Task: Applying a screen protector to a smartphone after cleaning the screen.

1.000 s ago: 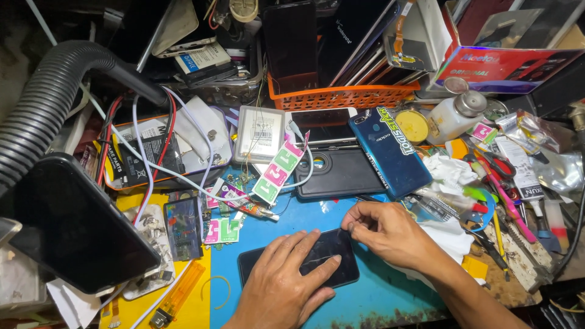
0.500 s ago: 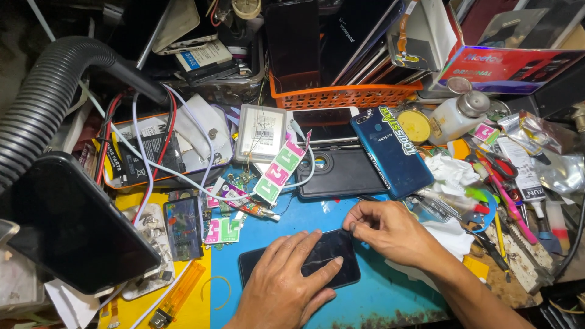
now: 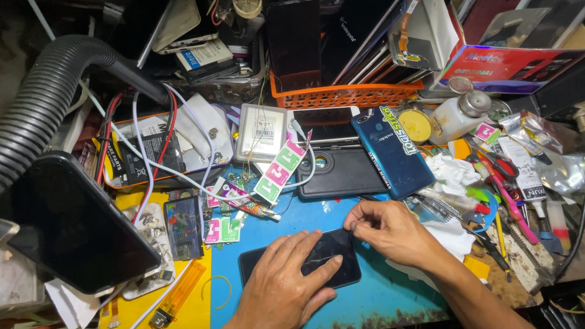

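Right, your left hand (image 3: 283, 283) lies flat, fingers spread, pressing down on the black phone (image 3: 298, 265) at 6 o'clock on the blue mat (image 3: 378, 292) — palm open, not gripping. Your right hand (image 3: 390, 228) sits at the phone's top-right corner, thumb & forefinger pinched together at the edge; can't tell if there's a film or tab between them. Phone lies flat, screen up, long side running 9 to 3.

At 8 o'clock, on the yellow mat (image 3: 189, 304), a small dark circuit board (image 3: 183, 226) w/ an orange lighter (image 3: 177, 298) below it. Pink-green sticker tabs (image 3: 277, 170) trail from the mat's top edge towards 12. At 9 o'clock a big dark screen panel (image 3: 73, 225) leans over the counter, grey ribbed hose (image 3: 42, 103) above it.

At 3 o'clock: white tissue (image 3: 451, 170), red-handled scissors (image 3: 499, 164) & mixed tools. Past the hands, approx 1 o'clock, a blue phone (image 3: 390, 149) overlaps a black phone case (image 3: 341, 173). Further at 12, an orange basket (image 3: 347, 94) holds upright screens; a white bottle (image 3: 454, 116) stands right of it.
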